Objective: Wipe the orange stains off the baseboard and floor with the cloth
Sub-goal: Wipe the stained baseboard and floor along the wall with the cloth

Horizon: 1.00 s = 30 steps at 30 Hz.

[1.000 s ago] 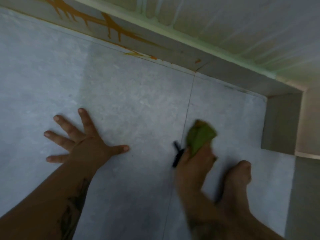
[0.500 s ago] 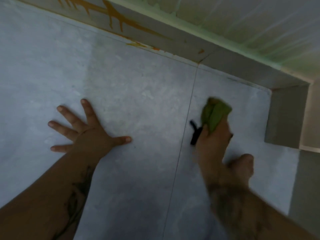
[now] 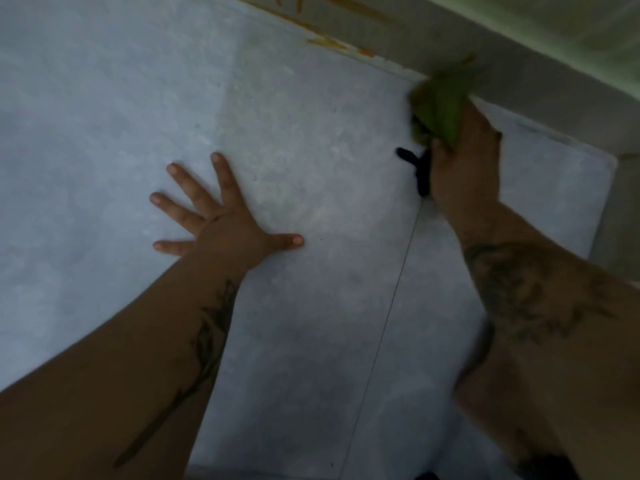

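My right hand [image 3: 464, 157] is closed around a green cloth [image 3: 441, 105] and holds it against the foot of the grey baseboard [image 3: 540, 95], where wall meets floor. A black strap [image 3: 417, 171] hangs from the hand's left side. Orange stains [image 3: 332, 43] run along the floor edge and up the baseboard [image 3: 353, 6] to the left of the cloth. Flat on the grey floor [image 3: 138, 98], my left hand [image 3: 225, 220] rests with its fingers spread and holds nothing.
A thin tile joint [image 3: 398, 282] runs down the floor from below the right hand. On the right a grey corner block [image 3: 627, 188] juts out from the wall. The pale green wall [image 3: 588, 26] rises above the baseboard.
My right hand has carried the cloth up across the floor from the middle to the baseboard. The left hand has stayed planted on the floor.
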Each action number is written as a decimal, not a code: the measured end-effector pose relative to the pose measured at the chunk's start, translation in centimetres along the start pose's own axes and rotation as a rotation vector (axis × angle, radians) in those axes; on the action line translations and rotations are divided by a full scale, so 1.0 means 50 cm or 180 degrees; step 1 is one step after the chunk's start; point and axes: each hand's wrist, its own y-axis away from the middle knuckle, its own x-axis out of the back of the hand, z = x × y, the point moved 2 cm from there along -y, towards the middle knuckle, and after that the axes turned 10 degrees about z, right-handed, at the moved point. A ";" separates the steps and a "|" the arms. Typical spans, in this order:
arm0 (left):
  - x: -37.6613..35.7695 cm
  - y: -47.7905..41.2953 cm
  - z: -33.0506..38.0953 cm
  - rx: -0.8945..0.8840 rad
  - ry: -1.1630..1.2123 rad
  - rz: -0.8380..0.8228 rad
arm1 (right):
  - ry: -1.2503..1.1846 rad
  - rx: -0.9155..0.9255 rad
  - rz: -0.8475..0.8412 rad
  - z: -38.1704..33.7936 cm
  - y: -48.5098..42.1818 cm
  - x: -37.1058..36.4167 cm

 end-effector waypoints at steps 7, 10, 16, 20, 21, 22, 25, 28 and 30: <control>0.001 -0.002 -0.001 0.0019 0.0015 -0.0052 | 0.0270 -0.0143 0.0083 -0.044 0.317 0.025; -0.005 0.003 0.005 0.0012 -0.0092 -0.0041 | 0.0204 0.0691 -0.0508 -0.121 0.484 0.035; -0.005 0.005 0.006 0.0018 -0.0036 0.0089 | -0.0088 0.2414 -0.1061 -0.158 0.404 0.003; -0.003 -0.001 0.004 0.0050 -0.0009 -0.0037 | 0.0138 0.1024 -0.0440 -0.078 0.131 0.001; -0.001 -0.002 0.004 0.0044 0.0014 -0.0152 | 0.0165 0.0450 -0.0330 -0.037 0.085 0.011; 0.001 -0.001 0.003 0.0026 0.0002 -0.0178 | 0.0120 -0.0047 -0.0139 0.002 0.063 0.025; 0.009 0.003 0.004 0.0044 -0.0019 -0.0148 | 0.0163 -0.0654 0.0022 0.041 0.153 0.044; 0.016 0.006 0.006 0.0116 0.0162 -0.0203 | 0.0374 0.0028 -0.0257 -0.046 0.375 0.046; 0.023 0.004 0.005 0.0143 0.0363 -0.0219 | 0.0172 0.1030 -0.0651 -0.133 0.500 0.040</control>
